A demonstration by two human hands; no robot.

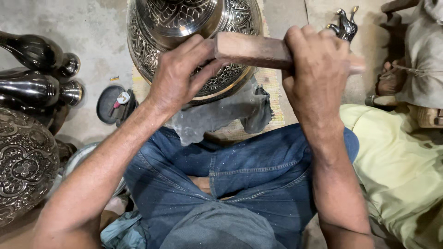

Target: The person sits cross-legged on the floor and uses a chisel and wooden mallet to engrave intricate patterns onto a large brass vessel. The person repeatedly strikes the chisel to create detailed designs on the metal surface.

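Blue jeans (240,180) are seen closest, at six o'clock, on crossed legs. A grey cloth (217,115) is laid over the lap, just past them. The right hand (316,69) is wrapped tight around a wooden block (254,48), with its fingers (307,37) closed over the top. The left hand (177,76) is pressed against the big carved metal pot (194,27) at twelve o'clock, with its fingers half curled and the thumb up by the end of the block. The block is held across the front of the pot. Another carved pot (23,161) is seen at nine o'clock. Dark shiny vases (37,69) are lying at ten o'clock. A small metal bird (345,25) is standing at one o'clock.
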